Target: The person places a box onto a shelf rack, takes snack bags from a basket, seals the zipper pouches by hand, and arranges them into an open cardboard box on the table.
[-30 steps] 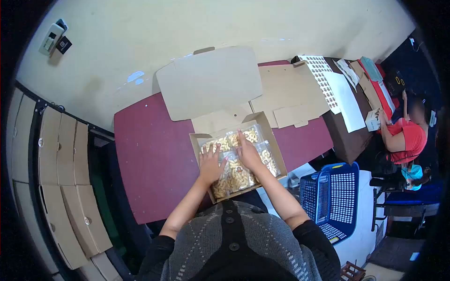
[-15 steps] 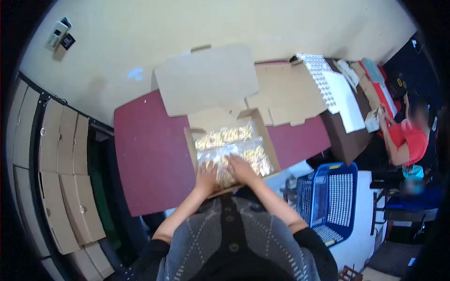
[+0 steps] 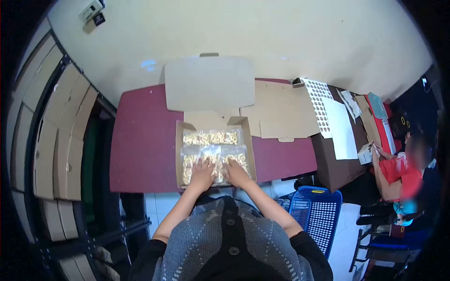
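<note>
An open cardboard box (image 3: 179, 140) stands at the table's front edge, its lid (image 3: 209, 84) raised at the back. Inside lie several clear bags of pale, curved pieces (image 3: 224, 137). My left hand (image 3: 202, 176) rests on the front bags left of the middle, fingers apart. Flat on the front bags to the right of it is my right hand (image 3: 236, 173), also with its fingers spread. Neither hand holds anything.
Flattened cardboard (image 3: 281, 110) lies right of the box on the maroon table (image 3: 140, 140). Beyond are a sticker sheet (image 3: 318, 105) and white paper (image 3: 341, 131). A blue basket (image 3: 318, 216) stands below. A person in red (image 3: 398, 175) holds a small box at the right. Shelved cartons (image 3: 58, 154) line the left.
The view has turned and shifted, so the box now appears straight. Both hands have moved back from the rear bags onto the front bags.
</note>
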A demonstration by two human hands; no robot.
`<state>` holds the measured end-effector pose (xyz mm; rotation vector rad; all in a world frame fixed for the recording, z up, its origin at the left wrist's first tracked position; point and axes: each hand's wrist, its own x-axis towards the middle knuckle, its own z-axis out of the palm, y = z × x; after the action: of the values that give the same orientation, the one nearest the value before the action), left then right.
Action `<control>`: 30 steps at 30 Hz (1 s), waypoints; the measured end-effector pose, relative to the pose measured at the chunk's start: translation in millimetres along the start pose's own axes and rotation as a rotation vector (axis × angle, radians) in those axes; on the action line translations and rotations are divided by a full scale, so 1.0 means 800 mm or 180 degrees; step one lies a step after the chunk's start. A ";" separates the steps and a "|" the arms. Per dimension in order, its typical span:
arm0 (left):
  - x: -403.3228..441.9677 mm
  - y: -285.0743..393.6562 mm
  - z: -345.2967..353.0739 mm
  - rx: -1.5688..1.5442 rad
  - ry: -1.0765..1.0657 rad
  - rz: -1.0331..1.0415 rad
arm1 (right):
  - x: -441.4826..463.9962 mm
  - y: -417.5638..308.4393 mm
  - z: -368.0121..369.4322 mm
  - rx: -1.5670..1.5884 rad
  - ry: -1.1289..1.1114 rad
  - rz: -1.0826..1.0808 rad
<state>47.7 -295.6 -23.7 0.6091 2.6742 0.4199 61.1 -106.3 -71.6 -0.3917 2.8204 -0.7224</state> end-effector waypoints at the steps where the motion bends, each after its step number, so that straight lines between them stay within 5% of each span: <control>1: -0.002 0.004 0.012 -0.0030 -0.0023 -0.0060 | -0.002 0.004 -0.001 0.0169 0.0006 -0.0078; 5: -0.020 0.019 0.018 -0.0271 0.0172 -0.0283 | -0.007 0.020 -0.009 0.0078 -0.0402 -0.0148; 11: -0.032 -0.021 0.023 -0.0101 0.1680 -0.0780 | -0.005 0.024 -0.012 -0.0341 -0.0787 -0.0077; 12: -0.034 -0.028 0.024 -0.0091 0.1695 -0.0878 | 0.002 0.013 -0.023 -0.0337 -0.0836 -0.0163; 14: -0.046 -0.030 0.007 0.0725 0.1250 -0.0848 | 0.013 -0.027 -0.060 -0.0527 -0.1248 0.0708; 18: -0.045 -0.030 -0.007 0.1020 0.0892 -0.0961 | 0.032 -0.040 -0.058 -0.0631 -0.0987 0.0730; 20: -0.045 -0.026 -0.007 0.0915 0.0763 -0.0915 | 0.031 -0.028 -0.033 -0.0093 -0.0209 -0.0592; 23: -0.045 -0.027 0.000 0.0788 0.0959 -0.0638 | 0.024 -0.027 -0.007 0.0185 -0.0298 -0.0958; 25: -0.042 -0.026 0.005 -0.0282 0.1171 -0.0703 | 0.027 -0.022 -0.006 0.0081 -0.0407 -0.0826; 30: -0.036 -0.049 -0.001 -0.0191 0.1216 -0.0547 | 0.029 -0.025 -0.015 0.0480 -0.0555 -0.0681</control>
<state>57.8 -343.0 -29.3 0.2998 3.0289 0.6182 40.3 -125.0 -53.9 -0.7011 2.5665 -0.8899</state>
